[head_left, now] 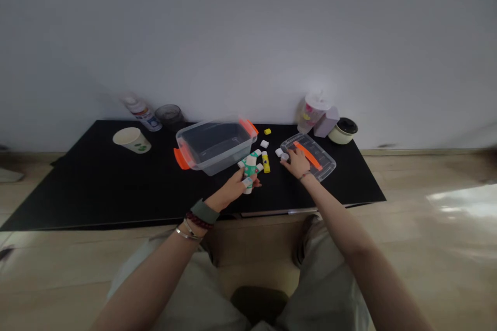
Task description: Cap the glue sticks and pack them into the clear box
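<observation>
My left hand [235, 186] is wrapped round a green-and-white glue stick [250, 166], held upright above the black table. Other green-and-white glue sticks [255, 154] lie just behind it, partly hidden. A yellow glue stick [266, 162] lies to the right of them. The fingers of my right hand [298, 164] are closed on a small white cap [284, 157], at the left edge of the clear lid [328, 163] with its orange handle. A second white cap [278, 152] touches or nearly touches that one. Farther back are another white cap [264, 144] and a yellow cap [267, 131].
A clear plastic box [217, 160] with orange latches stands behind my left hand. On the left are a paper cup [132, 139], a spray can [145, 116] and a dark glass [170, 116]. A lidded tumbler [310, 114], a pale box [326, 122] and a lidded pot [342, 132] stand back right.
</observation>
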The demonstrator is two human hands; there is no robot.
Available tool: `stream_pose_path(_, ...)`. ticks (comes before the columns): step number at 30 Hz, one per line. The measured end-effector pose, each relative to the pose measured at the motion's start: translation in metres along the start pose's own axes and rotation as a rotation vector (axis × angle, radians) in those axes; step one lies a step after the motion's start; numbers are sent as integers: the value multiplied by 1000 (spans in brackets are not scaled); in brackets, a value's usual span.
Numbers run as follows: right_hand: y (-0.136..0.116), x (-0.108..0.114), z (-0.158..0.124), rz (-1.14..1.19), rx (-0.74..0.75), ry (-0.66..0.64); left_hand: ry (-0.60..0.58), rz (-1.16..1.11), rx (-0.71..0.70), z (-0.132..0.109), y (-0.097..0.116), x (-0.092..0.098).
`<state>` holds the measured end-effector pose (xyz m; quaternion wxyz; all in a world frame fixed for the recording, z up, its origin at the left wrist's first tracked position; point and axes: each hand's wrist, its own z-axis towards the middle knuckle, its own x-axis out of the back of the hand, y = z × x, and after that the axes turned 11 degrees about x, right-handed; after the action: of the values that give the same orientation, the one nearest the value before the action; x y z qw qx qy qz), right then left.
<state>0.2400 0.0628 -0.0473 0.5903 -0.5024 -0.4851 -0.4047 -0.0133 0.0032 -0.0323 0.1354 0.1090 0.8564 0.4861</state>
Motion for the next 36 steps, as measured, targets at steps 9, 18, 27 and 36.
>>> stream_pose_path(9, -10, 13, 1, 345, 77, 157, -23, 34, -9, -9, 6, -2)
stream_pose_path(18, -47, 59, -19, 1018, 554, -187, -44, 392, -161, -30, 14, -8)
stream_pose_path(27, -62, 66, -45, 924, 517, -111, -257, 376, -102, -44, 23, -8)
stream_pose_path(36, -71, 76, -60, 653, 677, 109, -343, 309, -156, -56, 38, -17)
